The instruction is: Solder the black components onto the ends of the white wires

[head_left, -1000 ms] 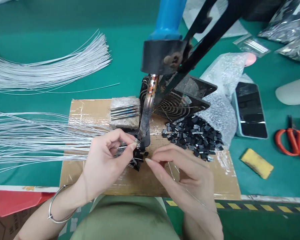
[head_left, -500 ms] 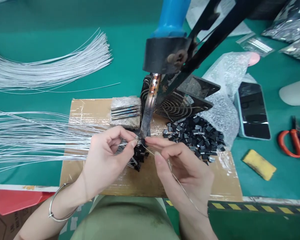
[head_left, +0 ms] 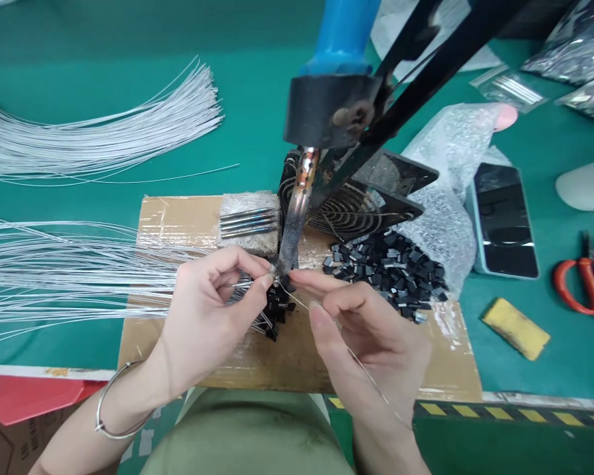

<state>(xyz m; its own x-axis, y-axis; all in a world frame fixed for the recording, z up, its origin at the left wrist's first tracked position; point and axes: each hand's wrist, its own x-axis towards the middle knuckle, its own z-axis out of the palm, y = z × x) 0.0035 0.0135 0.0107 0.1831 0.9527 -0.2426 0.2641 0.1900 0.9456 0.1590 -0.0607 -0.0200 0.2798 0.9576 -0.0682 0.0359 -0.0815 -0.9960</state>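
Note:
A soldering iron (head_left: 294,218) with a blue handle is clamped above the work, its tip pointing down between my hands. My left hand (head_left: 220,297) pinches a thin wire at the tip; the wire's end is mostly hidden by my fingers. In my right hand (head_left: 363,330) is a thin strand of solder wire (head_left: 369,375), which runs up to the tip and trails down over the palm. The right forefinger reaches close to the tip. Below the tip lie several small black connectors (head_left: 277,310) on white wires (head_left: 148,277) that spread left.
A pile of loose black connectors (head_left: 391,270) lies right of the iron on the cardboard (head_left: 257,363). Behind stand a fan (head_left: 349,211) and a pad with metal rods (head_left: 247,224). Rightward are a phone (head_left: 505,221), yellow sponge (head_left: 515,328) and red-handled pliers (head_left: 581,284). A wire bundle (head_left: 143,135) lies back left.
My right hand has shifted very slightly right and down, still with the solder wire. My left hand stays nearly in place at the tip.

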